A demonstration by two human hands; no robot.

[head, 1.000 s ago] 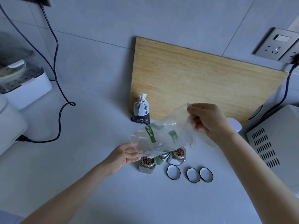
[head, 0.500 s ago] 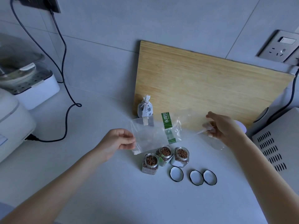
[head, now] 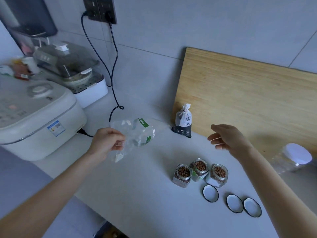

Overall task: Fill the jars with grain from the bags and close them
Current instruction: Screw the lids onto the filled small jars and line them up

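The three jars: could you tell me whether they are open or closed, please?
Open. All three jars show grain in uncovered mouths, and three lids lie beside them, none fitted.

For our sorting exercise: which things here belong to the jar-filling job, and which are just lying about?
Job: three open jars, three lids, clear bag in left hand, tied grain bag.
Lying about: rice cooker, steamer, wooden board, cables.

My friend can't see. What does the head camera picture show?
A person's left hand holds a clear plastic bag above the counter; the right hand is open. Three open jars full of brown grain stand beside three loose lids.
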